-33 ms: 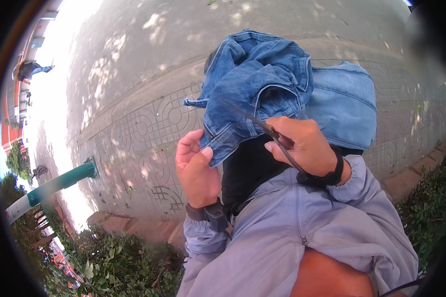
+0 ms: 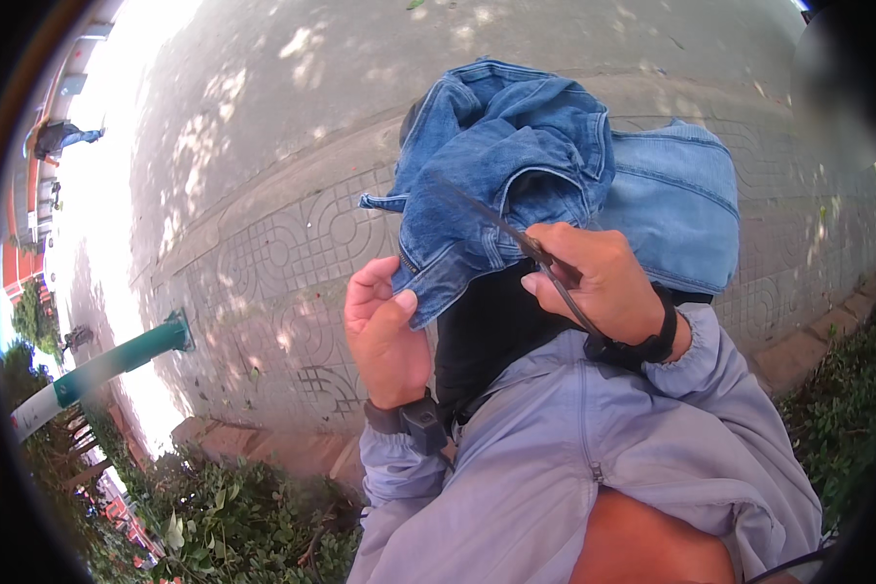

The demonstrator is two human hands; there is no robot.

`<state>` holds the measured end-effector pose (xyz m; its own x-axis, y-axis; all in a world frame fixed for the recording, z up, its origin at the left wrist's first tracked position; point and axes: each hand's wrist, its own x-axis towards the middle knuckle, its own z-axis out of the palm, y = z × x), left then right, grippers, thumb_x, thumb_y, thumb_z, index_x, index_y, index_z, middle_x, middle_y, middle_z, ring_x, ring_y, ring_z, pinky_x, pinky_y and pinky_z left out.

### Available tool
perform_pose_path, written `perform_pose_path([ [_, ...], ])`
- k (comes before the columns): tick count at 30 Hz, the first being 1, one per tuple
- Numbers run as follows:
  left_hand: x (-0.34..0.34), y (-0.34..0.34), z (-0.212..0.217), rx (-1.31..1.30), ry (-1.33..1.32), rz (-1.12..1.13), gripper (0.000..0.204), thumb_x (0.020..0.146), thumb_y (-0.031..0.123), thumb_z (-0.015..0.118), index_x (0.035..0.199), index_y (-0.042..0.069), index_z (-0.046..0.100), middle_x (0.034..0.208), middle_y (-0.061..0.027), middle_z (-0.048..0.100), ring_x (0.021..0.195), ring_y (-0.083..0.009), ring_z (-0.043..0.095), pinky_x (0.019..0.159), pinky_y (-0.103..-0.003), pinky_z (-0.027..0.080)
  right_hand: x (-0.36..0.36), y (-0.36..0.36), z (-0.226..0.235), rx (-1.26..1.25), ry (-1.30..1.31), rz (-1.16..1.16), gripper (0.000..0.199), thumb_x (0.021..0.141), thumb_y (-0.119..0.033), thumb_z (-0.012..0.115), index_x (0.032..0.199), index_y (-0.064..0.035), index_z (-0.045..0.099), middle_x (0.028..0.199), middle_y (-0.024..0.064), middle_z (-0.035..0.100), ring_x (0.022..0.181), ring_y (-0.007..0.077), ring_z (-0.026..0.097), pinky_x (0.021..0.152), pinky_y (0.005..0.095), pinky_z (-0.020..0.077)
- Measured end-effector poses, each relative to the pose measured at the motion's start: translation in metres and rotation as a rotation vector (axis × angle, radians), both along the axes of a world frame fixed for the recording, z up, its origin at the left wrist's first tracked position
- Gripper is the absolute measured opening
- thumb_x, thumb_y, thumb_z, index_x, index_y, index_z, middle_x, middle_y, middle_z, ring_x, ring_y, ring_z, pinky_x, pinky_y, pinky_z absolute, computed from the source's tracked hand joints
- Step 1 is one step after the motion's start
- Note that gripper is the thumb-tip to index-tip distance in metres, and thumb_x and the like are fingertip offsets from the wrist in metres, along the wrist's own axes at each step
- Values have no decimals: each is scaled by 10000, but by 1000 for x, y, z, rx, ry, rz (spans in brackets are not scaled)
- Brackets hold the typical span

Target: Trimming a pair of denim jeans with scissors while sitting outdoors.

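Observation:
Blue denim jeans (image 2: 545,127) lie bunched up over my lap, with a rounded opening in the cloth facing me. My left hand (image 2: 387,336) pinches a corner of their waistband between thumb and fingers, beside the zip (image 2: 408,261). In my right hand (image 2: 603,287) is a pair of dark scissors (image 2: 560,277), the blades slanting up and left in front of the denim. Whether the blade tips touch the cloth I cannot tell. Part of the handles is hidden by my fingers. Lighter blue denim (image 2: 674,209) lies to the right of the jeans.
Black cloth (image 2: 487,331) shows beneath the jeans. Patterned paving (image 2: 292,263) surrounds my lap, with a brick edging (image 2: 273,448) and leafy bushes (image 2: 224,516) behind. At left stands a green and white post (image 2: 117,368). A person (image 2: 63,138) is far off at the upper left.
The scissors and my right hand have shifted very slightly. My left hand and the jeans look the same.

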<state>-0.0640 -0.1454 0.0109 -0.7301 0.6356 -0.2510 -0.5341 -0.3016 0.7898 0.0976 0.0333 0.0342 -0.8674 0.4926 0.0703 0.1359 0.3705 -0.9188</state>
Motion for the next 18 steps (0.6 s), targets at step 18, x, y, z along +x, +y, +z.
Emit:
perform_pose_path([
  [18,-27,-7,-37,-76,29,13,319,850,-54,599,1166,-30,565,1119,-123,655,1001,-188,637,931,-341,501,14,53,-20,-99,-20,-434,376,832,-247,793,1089,-30,623,684,-19,492,644,62,435,583,231,392],
])
